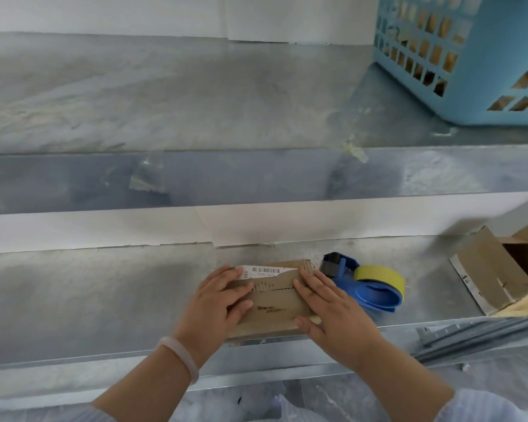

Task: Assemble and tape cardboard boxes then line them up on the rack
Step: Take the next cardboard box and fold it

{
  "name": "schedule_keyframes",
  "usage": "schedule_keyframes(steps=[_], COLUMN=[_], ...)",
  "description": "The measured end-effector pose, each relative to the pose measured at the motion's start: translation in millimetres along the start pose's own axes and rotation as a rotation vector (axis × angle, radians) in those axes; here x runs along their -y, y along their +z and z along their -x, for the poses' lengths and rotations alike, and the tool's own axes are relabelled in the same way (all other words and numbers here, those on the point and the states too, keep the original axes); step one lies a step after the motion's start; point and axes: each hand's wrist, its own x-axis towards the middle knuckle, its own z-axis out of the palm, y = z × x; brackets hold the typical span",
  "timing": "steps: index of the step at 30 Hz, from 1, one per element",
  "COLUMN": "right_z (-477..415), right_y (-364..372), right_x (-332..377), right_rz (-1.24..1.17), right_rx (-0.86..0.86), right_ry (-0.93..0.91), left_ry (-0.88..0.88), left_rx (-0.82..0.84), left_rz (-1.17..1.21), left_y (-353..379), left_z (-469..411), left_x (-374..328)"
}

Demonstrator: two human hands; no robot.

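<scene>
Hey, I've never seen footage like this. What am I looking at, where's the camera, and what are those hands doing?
There is no machine here. This is one picture from a camera worn on a person's head, looking down at their own two bare hands. The left hand and right hand press flat on the folded-down flaps of a small cardboard box, which lies on a metal rack shelf. Nothing is gripped; the fingers lie fairly straight. Just right of the box lies a blue tape dispenser with a yellow roll. Farther right sits a second, open box. On the shelf above stands a blue basket.
</scene>
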Motion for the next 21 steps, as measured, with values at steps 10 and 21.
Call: schedule_keyframes(steps=[10, 21], right_z=[42, 52], right_y=[-43, -33], right_x=[-98, -115], right_rz=[-0.347, -0.692], right_rx=[-0.231, 0.003], right_ry=[0.463, 0.436], left_ry=[-0.043, -0.134], left_rx=[-0.013, -0.014], left_rz=[-0.014, -0.089], left_y=[10, 27], left_z=[-11, -11], left_x=[-8, -38])
